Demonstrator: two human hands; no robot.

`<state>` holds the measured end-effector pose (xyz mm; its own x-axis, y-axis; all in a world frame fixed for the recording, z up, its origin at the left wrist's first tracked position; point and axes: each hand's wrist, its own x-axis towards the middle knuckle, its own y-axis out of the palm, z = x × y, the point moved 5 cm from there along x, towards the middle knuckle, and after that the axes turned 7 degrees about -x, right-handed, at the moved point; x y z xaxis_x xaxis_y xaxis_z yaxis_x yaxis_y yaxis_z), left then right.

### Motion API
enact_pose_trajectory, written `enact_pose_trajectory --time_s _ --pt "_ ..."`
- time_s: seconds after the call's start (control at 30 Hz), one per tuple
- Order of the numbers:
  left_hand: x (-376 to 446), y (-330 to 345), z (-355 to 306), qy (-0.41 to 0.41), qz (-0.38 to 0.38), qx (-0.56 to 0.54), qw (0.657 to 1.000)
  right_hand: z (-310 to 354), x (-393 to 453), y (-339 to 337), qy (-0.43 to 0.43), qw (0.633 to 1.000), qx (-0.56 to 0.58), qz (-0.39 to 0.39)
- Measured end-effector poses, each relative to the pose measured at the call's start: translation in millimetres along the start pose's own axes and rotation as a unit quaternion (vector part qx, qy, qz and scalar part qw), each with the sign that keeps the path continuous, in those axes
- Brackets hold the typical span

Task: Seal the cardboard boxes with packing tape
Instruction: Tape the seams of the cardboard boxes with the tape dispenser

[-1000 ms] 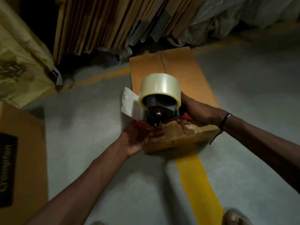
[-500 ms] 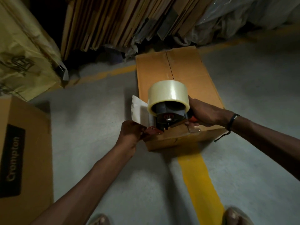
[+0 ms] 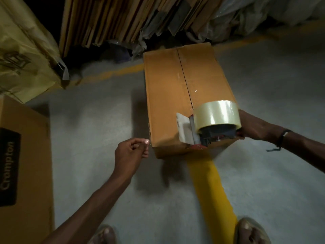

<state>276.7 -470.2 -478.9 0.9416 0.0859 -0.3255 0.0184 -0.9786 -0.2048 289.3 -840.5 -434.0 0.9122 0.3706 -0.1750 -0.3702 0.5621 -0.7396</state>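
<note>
Plainly, the likeliest slip is tape laid off the centre seam (image 3: 184, 74) of the cardboard box (image 3: 168, 95): the tape dispenser (image 3: 211, 127) sits at the box's near end, to the right of where the seam reaches that edge, and a pull straight away from the person could run the strip beside the gap rather than over it. With nothing bracing the box, it could also skid across the concrete floor (image 3: 98, 120) as the dispenser is dragged, which would wrinkle the clear tape or stop it from bonding. The right hand (image 3: 253, 125) grips the dispenser's handle from behind the tape roll (image 3: 217, 113), wrist low, forearm coming in from the right. The left hand (image 3: 131, 152) hangs just beside the box's near left corner, not touching it, fingers loosely curled with the thumb against the fingertips; whether it pinches anything I cannot tell. The box stands on the floor across a yellow floor line (image 3: 212, 191), its flaps closed.
</note>
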Motion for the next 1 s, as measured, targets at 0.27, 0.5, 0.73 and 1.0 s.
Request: enact_pose_trajectory --time_s 0.27,0.5,0.73,1.0 --pt "-3 4 2 0.028 -0.033 0.027 0.999 -6 -11 16 0.044 0.997 0.066 0.016" --pt "2 5 8 0.017 -0.03 0.022 0.999 -11 -4 14 0.1 0.991 0.087 0.027" --pt "6 11 20 -0.003 -0.014 0.05 0.999 -5 -3 17 0.101 0.992 0.072 0.03" --pt "3 12 31 -0.068 -0.033 0.08 0.994 -5 -2 14 0.072 0.996 0.041 0.026"
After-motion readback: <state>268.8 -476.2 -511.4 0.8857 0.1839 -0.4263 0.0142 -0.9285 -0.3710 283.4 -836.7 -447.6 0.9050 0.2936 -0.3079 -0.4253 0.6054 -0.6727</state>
